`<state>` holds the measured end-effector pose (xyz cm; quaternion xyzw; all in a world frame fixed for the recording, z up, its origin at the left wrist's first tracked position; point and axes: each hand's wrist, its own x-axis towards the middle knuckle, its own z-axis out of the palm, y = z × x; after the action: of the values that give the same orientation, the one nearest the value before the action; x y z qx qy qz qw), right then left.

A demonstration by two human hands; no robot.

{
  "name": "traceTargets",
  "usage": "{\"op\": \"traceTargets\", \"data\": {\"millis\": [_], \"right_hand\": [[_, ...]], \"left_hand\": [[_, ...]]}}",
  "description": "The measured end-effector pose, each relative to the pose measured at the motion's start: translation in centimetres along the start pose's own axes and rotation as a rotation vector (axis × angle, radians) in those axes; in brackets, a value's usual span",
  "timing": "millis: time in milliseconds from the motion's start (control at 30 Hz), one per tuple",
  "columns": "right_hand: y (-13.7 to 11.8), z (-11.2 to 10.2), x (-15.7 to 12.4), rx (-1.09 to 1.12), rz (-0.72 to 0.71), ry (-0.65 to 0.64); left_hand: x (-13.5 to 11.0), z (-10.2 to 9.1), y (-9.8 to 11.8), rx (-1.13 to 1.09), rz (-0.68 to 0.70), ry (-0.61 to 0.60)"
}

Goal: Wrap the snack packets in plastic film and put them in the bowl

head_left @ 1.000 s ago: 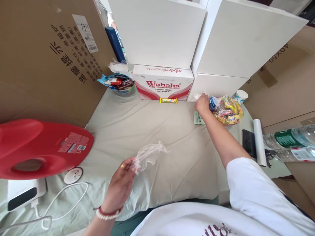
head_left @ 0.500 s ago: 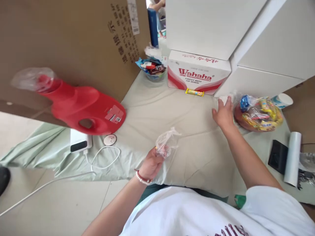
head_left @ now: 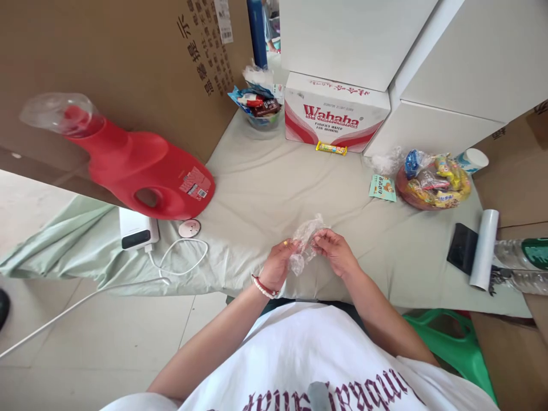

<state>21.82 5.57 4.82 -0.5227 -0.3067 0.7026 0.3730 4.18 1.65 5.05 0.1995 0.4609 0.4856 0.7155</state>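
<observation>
A crumpled clear plastic bag (head_left: 305,242) hangs between both my hands over the pale green cloth (head_left: 265,194). My left hand (head_left: 278,264), with a bead bracelet at the wrist, pinches the bag's left side. My right hand (head_left: 336,251) pinches its right side, fingers closed on the film. A round dish of wrapped snacks (head_left: 434,185) sits at the far right, with a small green packet (head_left: 382,188) beside it. A yellow candy bar (head_left: 331,148) lies in front of the Wahaha box (head_left: 336,117).
A red jug (head_left: 141,165) lies on its side at left, next to a white power bank (head_left: 137,231) with a cable. A bowl of snacks (head_left: 259,108) stands at the back. At right are a black phone (head_left: 460,248), a white roll (head_left: 483,248) and water bottles (head_left: 524,265). Cardboard and white boxes wall the back.
My right hand has come back from the snack dish to the middle and taken hold of the plastic bag with my left hand. The small green packet now lies uncovered.
</observation>
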Motion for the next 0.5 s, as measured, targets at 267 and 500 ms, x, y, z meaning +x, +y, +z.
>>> {"op": "traceTargets", "data": {"millis": [267, 500], "right_hand": [[-0.5, -1.2, -1.2, 0.127, -0.02, 0.143], [0.4, -2.5, -1.9, -0.033, -0.134, 0.332]], "left_hand": [[0.0, -1.5, 0.4, -0.147, -0.014, 0.084], [0.5, -2.7, -0.4, 0.021, -0.003, 0.195]]}}
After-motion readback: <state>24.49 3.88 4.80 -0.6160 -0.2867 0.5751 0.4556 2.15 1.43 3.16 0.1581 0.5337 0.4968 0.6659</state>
